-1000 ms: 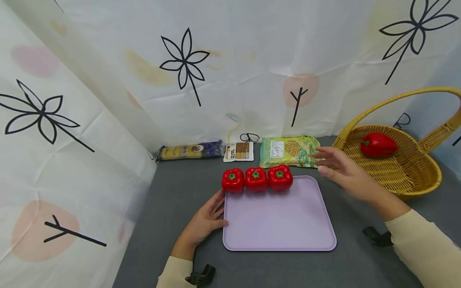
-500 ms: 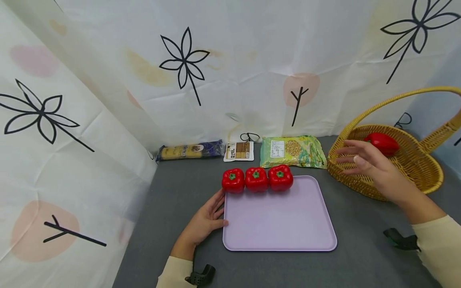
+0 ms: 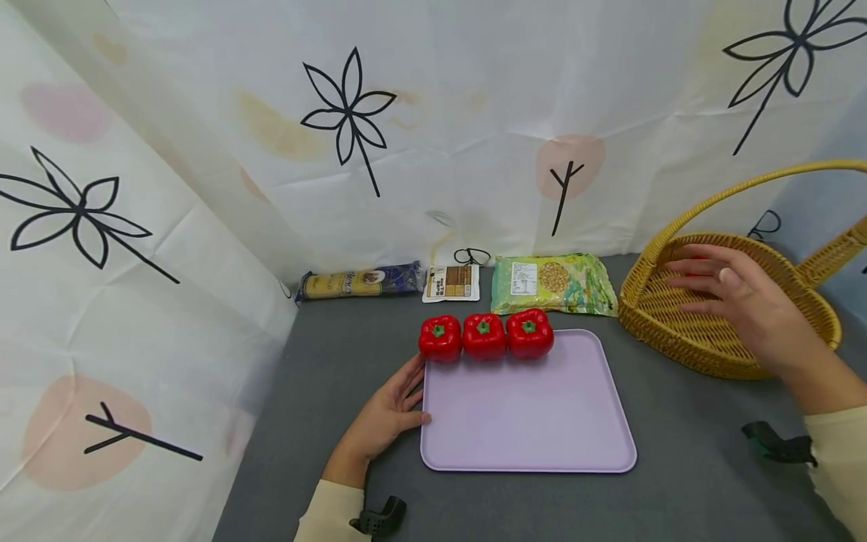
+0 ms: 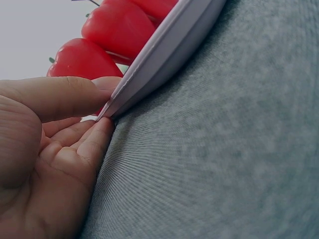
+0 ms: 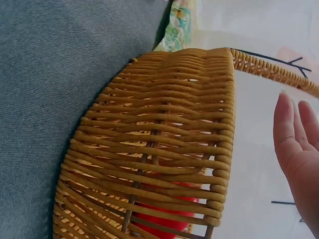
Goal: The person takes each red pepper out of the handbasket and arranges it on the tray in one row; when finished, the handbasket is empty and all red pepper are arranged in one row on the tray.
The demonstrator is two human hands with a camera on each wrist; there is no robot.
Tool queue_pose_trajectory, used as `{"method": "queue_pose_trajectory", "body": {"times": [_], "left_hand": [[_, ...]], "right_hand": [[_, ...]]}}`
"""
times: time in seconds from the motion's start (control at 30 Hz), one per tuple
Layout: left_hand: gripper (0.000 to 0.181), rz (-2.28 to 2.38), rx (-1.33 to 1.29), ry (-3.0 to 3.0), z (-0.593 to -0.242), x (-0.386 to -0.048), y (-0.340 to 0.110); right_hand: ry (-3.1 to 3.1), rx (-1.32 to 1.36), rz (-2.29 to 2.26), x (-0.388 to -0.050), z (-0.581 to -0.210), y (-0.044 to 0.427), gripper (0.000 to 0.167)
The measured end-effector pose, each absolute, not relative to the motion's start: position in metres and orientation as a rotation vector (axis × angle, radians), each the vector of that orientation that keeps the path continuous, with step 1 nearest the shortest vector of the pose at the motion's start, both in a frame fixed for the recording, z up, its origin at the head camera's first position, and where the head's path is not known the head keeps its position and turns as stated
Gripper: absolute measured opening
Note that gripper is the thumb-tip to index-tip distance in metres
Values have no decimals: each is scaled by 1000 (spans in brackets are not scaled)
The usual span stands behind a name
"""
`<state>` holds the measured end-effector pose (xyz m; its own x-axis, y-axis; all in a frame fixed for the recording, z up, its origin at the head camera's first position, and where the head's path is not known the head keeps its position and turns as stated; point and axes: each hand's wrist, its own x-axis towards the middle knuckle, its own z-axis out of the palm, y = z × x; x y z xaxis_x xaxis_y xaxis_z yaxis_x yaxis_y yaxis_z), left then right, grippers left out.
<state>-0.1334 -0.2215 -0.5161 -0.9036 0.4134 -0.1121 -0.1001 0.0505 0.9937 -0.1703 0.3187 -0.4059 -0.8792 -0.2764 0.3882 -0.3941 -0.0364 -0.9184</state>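
Note:
In the head view, my left hand holds the left rim of a lilac tray. The left wrist view shows the thumb and fingers pinching that rim. Three red bell peppers stand in a row along the tray's far edge, stems up. My right hand hovers over a wicker basket, fingers extended and holding nothing. Another red bell pepper lies inside the basket, seen through the weave in the right wrist view. From the head, my right hand mostly covers it.
Along the back lie a blue and yellow packet, a small white and brown pouch and a green bag with beans pictured on it. The basket's tall handle arches over it. A patterned white curtain stands behind.
My right hand has moved right, from beside the green bag to above the basket, now covering most of the pepper there. The left hand, tray and three peppers have stayed in place.

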Motion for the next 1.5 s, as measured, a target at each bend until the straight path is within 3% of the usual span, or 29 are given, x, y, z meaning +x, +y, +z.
{"method": "queue_pose_trajectory", "body": {"times": [0.27, 0.83, 1.33, 1.5], "left_hand": [[107, 1916, 333, 1953, -516, -135, -221], [107, 1920, 320, 1937, -517, -134, -222], [106, 1921, 350, 1954, -520, -135, -222], [106, 1918, 346, 1957, -519, -135, -223]], "right_hand": [[-1867, 777, 2238, -181, -413, 338, 46], [-1801, 312, 2161, -197, -431, 369, 43], [-2159, -53, 1649, -212, -443, 379, 42], [-2325, -120, 1482, -216, -448, 377, 54]]}}
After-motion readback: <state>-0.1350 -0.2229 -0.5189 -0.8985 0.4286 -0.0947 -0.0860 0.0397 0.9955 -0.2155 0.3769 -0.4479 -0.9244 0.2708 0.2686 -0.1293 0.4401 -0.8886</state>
